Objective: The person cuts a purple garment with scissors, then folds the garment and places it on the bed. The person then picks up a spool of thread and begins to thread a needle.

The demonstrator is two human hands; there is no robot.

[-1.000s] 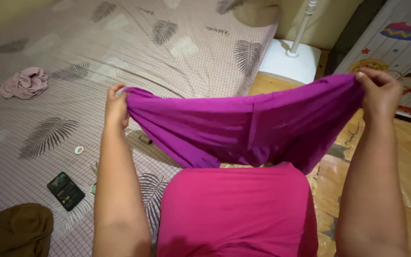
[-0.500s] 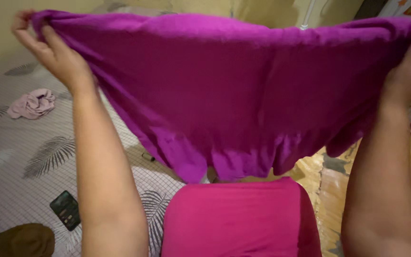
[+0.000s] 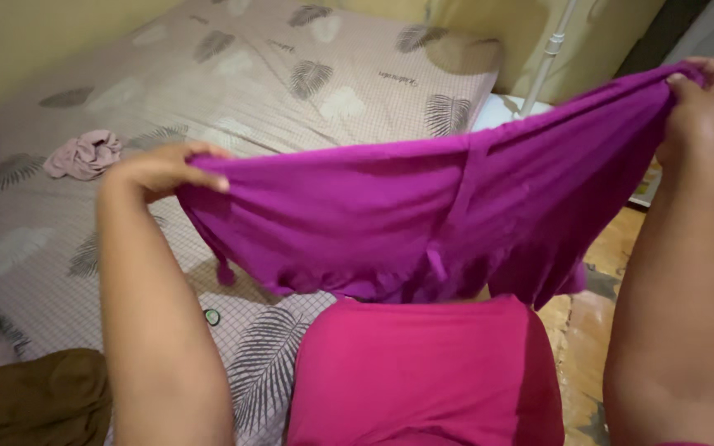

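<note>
Both my hands are up and spread wide, each clamped on one end of the purple garment, which hangs stretched between them in front of my chest. My left hand grips the garment's left end, fingers curled over the top edge, thumb side toward the cloth; it sits lower than the other. My right hand pinches the garment's right end, bunched tight in a closed fist, raised higher so the top edge slopes up toward it. The cloth sags in the middle, with folds running down and a small tassel or tie dangling at its lower left, just above the bed. The garment's bottom edge reaches down to my pink top and overlaps it in view. The bed, covered in a checked sheet with grey leaf prints, lies behind and to the left of the garment. On the bed, well left of the garment, a crumpled pale pink cloth. Below the garment's left end, on the sheet, a small dark round object; cannot tell what it is. A brown cloth lies at the bed's near corner. Behind the garment's right half, a white pole stands upright.
</note>
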